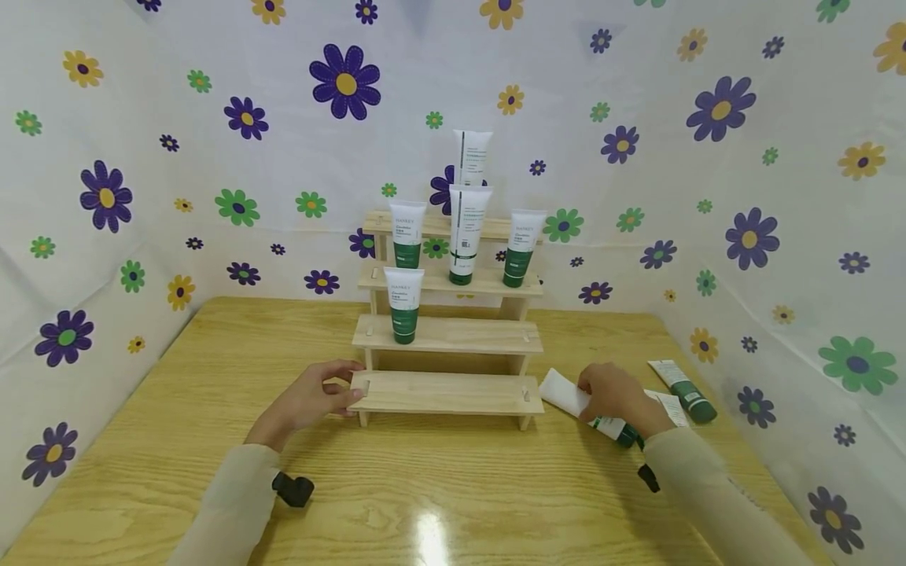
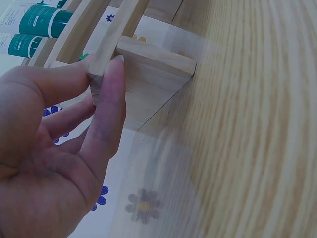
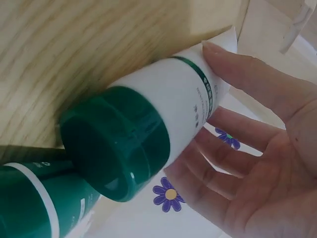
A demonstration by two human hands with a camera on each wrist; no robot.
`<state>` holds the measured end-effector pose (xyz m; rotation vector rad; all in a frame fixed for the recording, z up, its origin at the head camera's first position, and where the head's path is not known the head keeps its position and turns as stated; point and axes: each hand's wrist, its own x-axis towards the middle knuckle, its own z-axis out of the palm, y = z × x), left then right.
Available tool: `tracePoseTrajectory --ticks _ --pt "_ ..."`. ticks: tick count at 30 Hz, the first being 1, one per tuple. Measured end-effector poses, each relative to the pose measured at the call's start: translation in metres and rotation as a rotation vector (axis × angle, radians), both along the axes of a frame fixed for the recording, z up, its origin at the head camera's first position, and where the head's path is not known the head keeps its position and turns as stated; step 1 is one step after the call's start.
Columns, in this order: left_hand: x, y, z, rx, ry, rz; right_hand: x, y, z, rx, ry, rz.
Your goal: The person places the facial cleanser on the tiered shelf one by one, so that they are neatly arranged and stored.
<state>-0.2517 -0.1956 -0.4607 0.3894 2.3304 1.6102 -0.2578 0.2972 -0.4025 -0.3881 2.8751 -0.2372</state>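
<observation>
At the left end of the stepped wooden rack, my left hand pinches the lowest shelf board between thumb and fingers; the left wrist view shows the fingertips on the board end. To the right of the rack, my right hand holds a white squeeze tube with a green cap. The tube lies slanted, low over the table. In the right wrist view the thumb is on one side of it and the fingers on the other. Whether it touches the table I cannot tell.
Several tubes stand cap-down on the upper tiers, including a tall white tube and a white-and-green tube. Another white-and-green tube lies right of my right hand, beside a partly hidden white one. Flowered cloth surrounds the table.
</observation>
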Motion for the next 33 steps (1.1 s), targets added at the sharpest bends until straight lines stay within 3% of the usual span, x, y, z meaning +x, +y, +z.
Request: tracePoseTrajectory --ticks 9,19,27,33 --pt "0.002 0.002 0.004 0.009 -0.002 -0.007 0.005 0.002 0.001 -0.033 0.043 0.011" --pt "0.003 0.001 0.004 -0.002 0.003 0.008 0.000 0.001 -0.001 -0.006 0.094 0.191" --pt "0.002 0.001 0.003 -0.001 0.009 -0.004 -0.001 -0.007 -0.004 0.037 0.103 0.063" --pt "0.002 0.001 0.003 -0.008 -0.003 0.001 -0.005 -0.001 -0.005 0.076 0.084 0.054"
